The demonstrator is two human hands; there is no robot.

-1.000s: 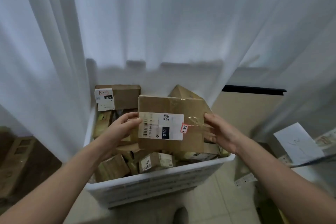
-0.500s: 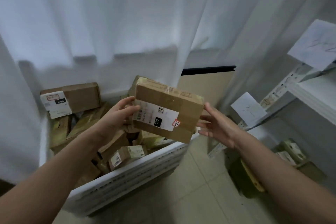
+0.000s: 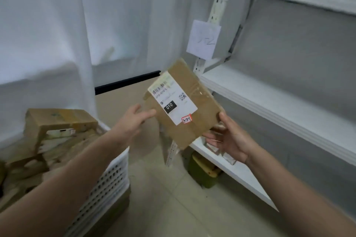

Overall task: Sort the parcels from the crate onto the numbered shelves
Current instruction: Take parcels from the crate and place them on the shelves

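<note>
Parcels (image 3: pixel 57 121) of brown cardboard lie heaped in the white perforated crate (image 3: pixel 107 188) at the far left, in front of a white curtain (image 3: pixel 48 34). Beside the crate the left hand (image 3: pixel 133 123) reaches up and to the right. Its fingers are loosely straight, their tips touching the left edge of a flat brown box (image 3: pixel 194 127) without curling round it. The box is in the air, clear of the crate and just short of the shelving, tilted with its face toward the camera. Its white label (image 3: pixel 173 102) carries a barcode, a QR code and a black patch reading 010, and a small red-edged sticker (image 3: pixel 186 119) with handwriting sits at the label's lower corner. The right hand (image 3: pixel 231 142) grips the box at its lower right corner, thumb laid on the front face and fingers curled beneath. Above the box a sheet of paper (image 3: pixel 204 39) with blurred handwriting hangs on the white slotted upright (image 3: pixel 217 5). To the right run the white boards of the middle shelf (image 3: pixel 269 98) and, behind the right hand, the lower shelf (image 3: pixel 240 175), which holds small things too blurred to name. Under it a green and yellow object (image 3: pixel 202 175) stands on the tiled floor (image 3: pixel 163 208).
</note>
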